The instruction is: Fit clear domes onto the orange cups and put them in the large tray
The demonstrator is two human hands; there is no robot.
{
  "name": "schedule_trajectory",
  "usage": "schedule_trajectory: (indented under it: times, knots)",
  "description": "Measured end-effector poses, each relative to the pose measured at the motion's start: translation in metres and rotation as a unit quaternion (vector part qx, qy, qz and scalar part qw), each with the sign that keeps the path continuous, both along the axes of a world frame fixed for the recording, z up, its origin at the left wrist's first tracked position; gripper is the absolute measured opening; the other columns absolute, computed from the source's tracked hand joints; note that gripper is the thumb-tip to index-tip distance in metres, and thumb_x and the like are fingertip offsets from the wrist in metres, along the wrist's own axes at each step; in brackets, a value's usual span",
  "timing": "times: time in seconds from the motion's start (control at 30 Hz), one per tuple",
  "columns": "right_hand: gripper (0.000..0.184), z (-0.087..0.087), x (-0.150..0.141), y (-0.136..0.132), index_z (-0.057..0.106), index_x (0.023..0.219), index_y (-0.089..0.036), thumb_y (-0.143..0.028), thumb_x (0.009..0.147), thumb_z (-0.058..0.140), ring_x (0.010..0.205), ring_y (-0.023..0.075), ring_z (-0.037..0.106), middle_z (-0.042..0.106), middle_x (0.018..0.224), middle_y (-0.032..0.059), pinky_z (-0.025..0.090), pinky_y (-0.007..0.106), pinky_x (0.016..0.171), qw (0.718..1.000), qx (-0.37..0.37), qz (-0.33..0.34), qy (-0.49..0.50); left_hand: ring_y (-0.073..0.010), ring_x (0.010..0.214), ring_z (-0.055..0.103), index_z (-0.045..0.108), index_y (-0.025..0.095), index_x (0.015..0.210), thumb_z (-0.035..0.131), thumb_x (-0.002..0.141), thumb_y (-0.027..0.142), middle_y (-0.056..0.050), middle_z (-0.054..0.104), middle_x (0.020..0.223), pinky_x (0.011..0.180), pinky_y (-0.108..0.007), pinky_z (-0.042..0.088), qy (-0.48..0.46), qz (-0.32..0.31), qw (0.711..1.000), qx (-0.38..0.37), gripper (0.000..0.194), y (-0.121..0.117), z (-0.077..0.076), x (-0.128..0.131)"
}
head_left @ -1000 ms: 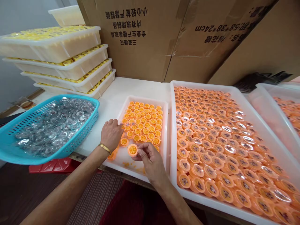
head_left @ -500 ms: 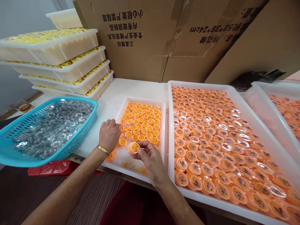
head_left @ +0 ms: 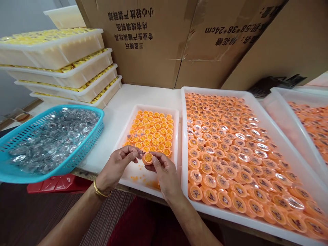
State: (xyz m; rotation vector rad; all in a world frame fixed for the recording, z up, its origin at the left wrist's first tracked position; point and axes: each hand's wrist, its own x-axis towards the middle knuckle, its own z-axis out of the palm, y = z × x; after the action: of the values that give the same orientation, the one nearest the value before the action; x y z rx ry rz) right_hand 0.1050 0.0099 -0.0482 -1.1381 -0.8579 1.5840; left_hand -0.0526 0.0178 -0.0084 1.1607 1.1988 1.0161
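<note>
My right hand (head_left: 166,176) pinches a small orange cup (head_left: 148,158) of yellow candy pellets, tilted so that its opening faces me. Close to the cup's left rim, my left hand (head_left: 119,164) has a small clear lid (head_left: 140,154) with a dark print between thumb and fingers. I cannot tell whether lid and cup touch. Both hands are over the near part of a small white tray (head_left: 176,133). Behind them, rows of open orange cups (head_left: 154,130) with yellow pellets fill the tray's far part. Loose pellets (head_left: 134,178) lie on its bottom.
A blue basket (head_left: 98,131) of clear printed lids (head_left: 58,133) stands at left. Stacked white trays (head_left: 51,51) with yellow pieces rise behind it. At right, a large white tray (head_left: 185,171) holds many lidded orange cups (head_left: 230,157). Cardboard boxes (head_left: 159,61) line the back.
My left hand has come from the tray's left side to the cup, turning over, and a lid now shows in its fingers. The right hand still holds the cup. The view has shifted slightly.
</note>
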Motion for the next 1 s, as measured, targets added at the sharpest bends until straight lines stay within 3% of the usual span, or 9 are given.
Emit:
schedule_trajectory:
  times: [0.13,0.23,0.43,0.6,0.8,1.0]
  knots:
    - [0.026,0.0,0.001,-0.001,0.063,0.097,-0.018,-0.039,0.083,0.06,0.074,0.0158,0.067,0.068,0.091,0.0031,0.057,0.033,0.074,1.0,0.012,-0.005,0.007,-0.01,0.071,0.056,0.06,0.015,0.076,0.056,0.086,0.027,-0.001,0.061,0.077,0.067,-0.023,0.044,-0.158,-0.002,0.983,-0.095,0.016,-0.003,-0.011,0.002]
    - [0.024,0.001,0.001,-0.001,0.064,0.097,-0.018,-0.038,0.082,0.06,0.074,0.0152,0.067,0.067,0.091,0.0024,0.056,0.032,0.074,1.0,0.014,-0.009,0.002,-0.0109,0.069,0.06,0.061,0.014,0.079,0.056,0.086,0.027,-0.002,0.062,0.08,0.063,-0.023,0.046,-0.193,0.007,0.974,-0.122,0.016,-0.005,-0.014,0.004]
    - [0.022,0.003,0.0,-0.001,0.065,0.095,-0.019,-0.036,0.081,0.061,0.075,0.0151,0.067,0.066,0.087,0.0008,0.057,0.03,0.073,0.999,0.022,-0.021,-0.021,-0.0131,0.063,0.062,0.06,0.013,0.079,0.055,0.086,0.035,-0.003,0.063,0.075,0.054,-0.024,0.048,-0.177,0.025,0.977,-0.114,0.023,-0.002,-0.014,0.007]
    - [0.026,0.001,0.001,-0.002,0.065,0.099,-0.019,-0.039,0.082,0.06,0.072,0.014,0.066,0.065,0.089,0.0013,0.057,0.03,0.071,0.999,0.017,-0.015,-0.042,-0.0094,0.059,0.057,0.06,0.015,0.082,0.072,0.074,0.022,0.002,0.061,0.066,0.054,-0.021,0.047,-0.132,0.025,0.988,-0.073,0.015,-0.004,-0.016,0.005]
    - [0.029,0.004,0.001,-0.002,0.064,0.098,-0.02,-0.044,0.08,0.062,0.075,0.014,0.064,0.057,0.093,0.001,0.06,0.032,0.068,1.0,0.01,-0.013,-0.012,-0.0086,0.066,0.058,0.064,0.017,0.081,0.07,0.076,0.02,0.002,0.062,0.078,0.061,-0.022,0.048,-0.107,0.034,0.994,-0.009,0.008,-0.01,-0.016,0.0]
    - [0.03,0.007,0.001,-0.003,0.062,0.101,-0.021,-0.045,0.082,0.059,0.072,0.0145,0.066,0.057,0.089,-0.0001,0.058,0.035,0.074,1.0,0.008,0.003,0.016,-0.0098,0.072,0.057,0.064,0.02,0.085,0.066,0.079,0.017,0.002,0.06,0.085,0.069,-0.024,0.048,-0.097,-0.005,0.995,0.015,0.007,-0.013,-0.019,-0.005]
